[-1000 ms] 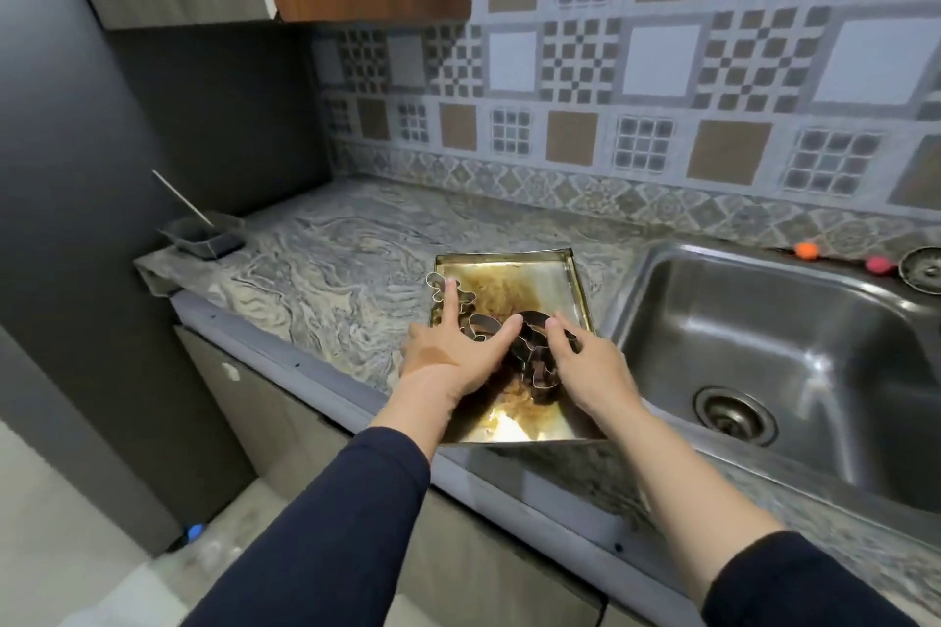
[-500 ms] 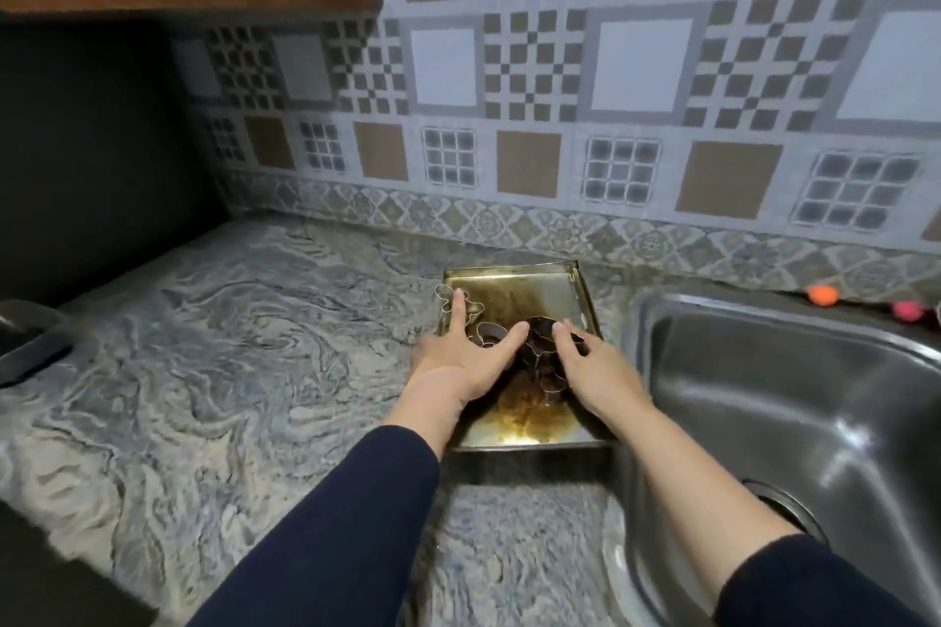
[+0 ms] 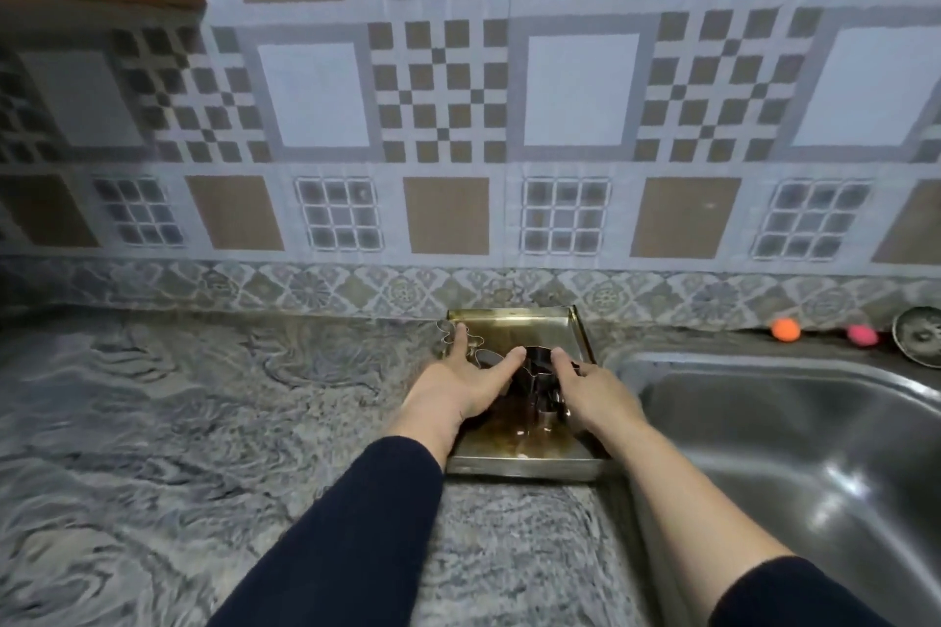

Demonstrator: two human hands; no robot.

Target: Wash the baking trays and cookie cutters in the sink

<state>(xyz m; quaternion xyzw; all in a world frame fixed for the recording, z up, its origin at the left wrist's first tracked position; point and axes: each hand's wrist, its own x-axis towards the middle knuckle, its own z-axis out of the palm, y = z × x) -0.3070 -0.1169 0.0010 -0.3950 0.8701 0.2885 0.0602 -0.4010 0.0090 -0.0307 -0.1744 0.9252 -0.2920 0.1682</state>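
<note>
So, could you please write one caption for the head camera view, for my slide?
Both hands gather metal cookie cutters on a stained baking tray beside the steel sink.

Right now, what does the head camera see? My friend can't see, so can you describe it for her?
Two hands, left and right, gather metal cookie cutters on a stained baking tray. The tray sits on a marbled counter beside a steel sink, below a patterned tile wall.
</note>
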